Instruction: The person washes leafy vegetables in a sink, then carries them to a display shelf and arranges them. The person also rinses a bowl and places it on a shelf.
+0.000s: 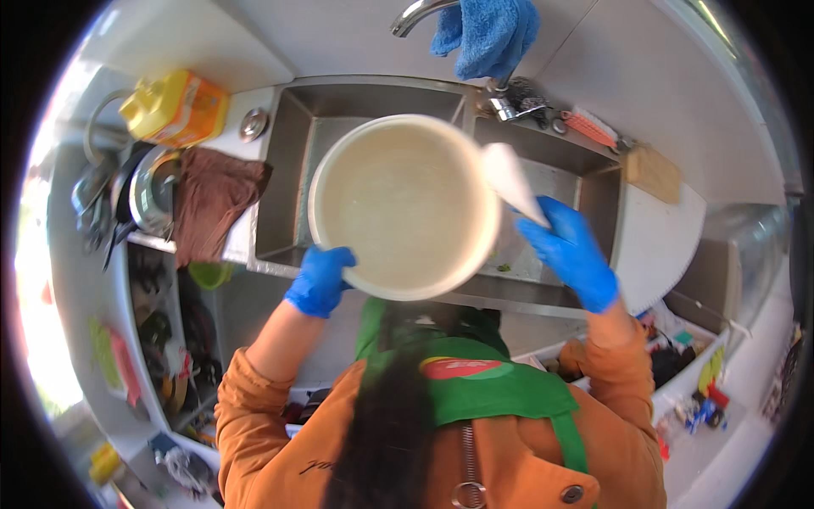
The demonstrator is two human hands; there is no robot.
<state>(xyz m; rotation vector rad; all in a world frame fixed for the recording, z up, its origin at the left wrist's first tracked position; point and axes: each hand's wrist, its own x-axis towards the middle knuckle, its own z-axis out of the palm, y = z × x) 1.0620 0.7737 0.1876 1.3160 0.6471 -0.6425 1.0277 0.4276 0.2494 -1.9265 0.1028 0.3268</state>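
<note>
A large round cream-coloured basin point(400, 207) is held over the double stainless-steel sink. My left hand point(320, 280), in a blue glove, grips its rim at the near left. The basin's inside faces up toward me and looks bare. In my blue-gloved right hand point(566, 249) is a white cloth or pad point(510, 180), blurred by motion. Its upper end lies against or close beside the basin's right rim; contact cannot be told. The basin hides much of the left sink bowl point(289, 172). Green scraps point(503, 267) lie in the right sink bowl point(537, 191).
A chrome faucet spout point(423, 14) hangs above, with a blue towel point(486, 38) over it. On the left counter are a yellow jug point(172, 109), a sink strainer point(254, 124) and a brown cloth point(219, 197). At right are a scrub brush point(591, 126) and a tan sponge-like block point(652, 173).
</note>
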